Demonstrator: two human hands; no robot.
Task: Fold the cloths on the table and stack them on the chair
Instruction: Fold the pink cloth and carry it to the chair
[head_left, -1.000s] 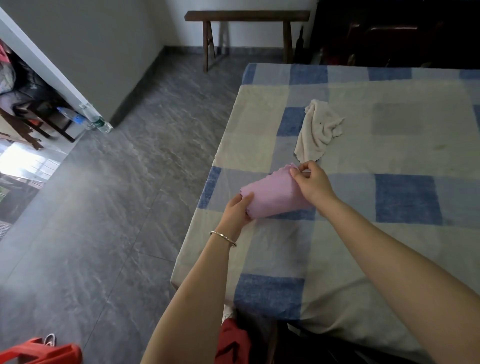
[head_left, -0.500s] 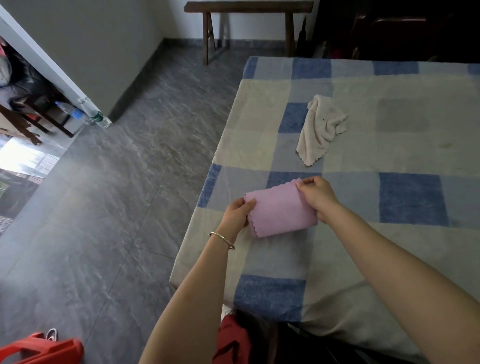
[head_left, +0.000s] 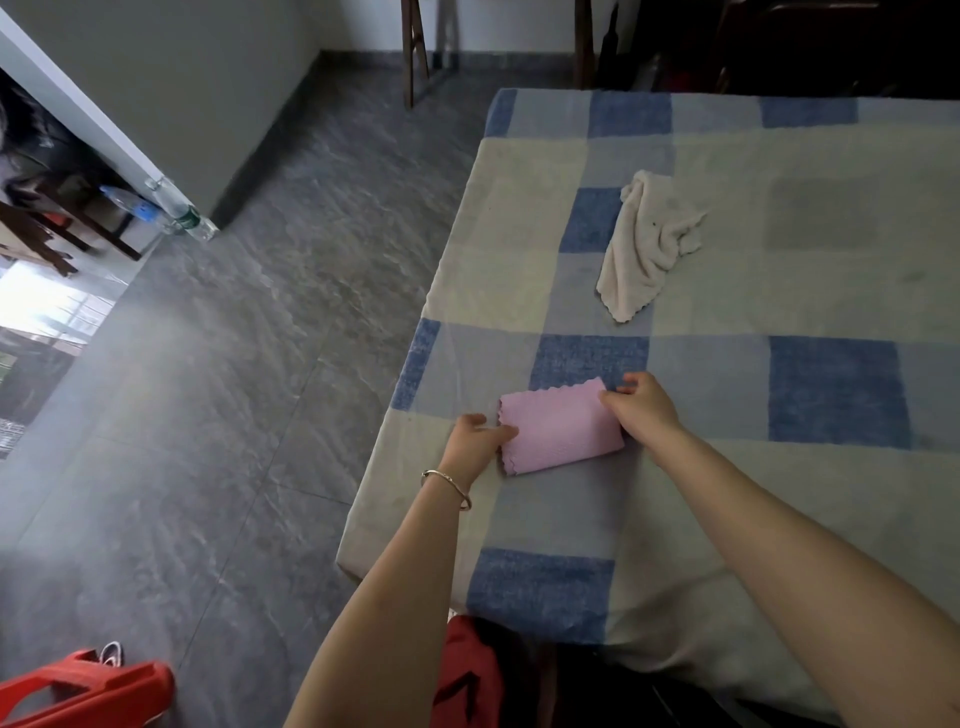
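Just below the middle of the frame I see my left hand pinching the scalloped left edge of a folded pink cloth. My right hand grips the cloth's upper right corner, fingers curled round it. The cloth lies flat on the counter, which is covered in a blue, grey and cream check, near its left edge. A thin bracelet circles my left wrist. A crumpled cream cloth lies well apart, toward the upper right. Grey floor tiles fill the left side, with a red plastic object at the lower left corner.
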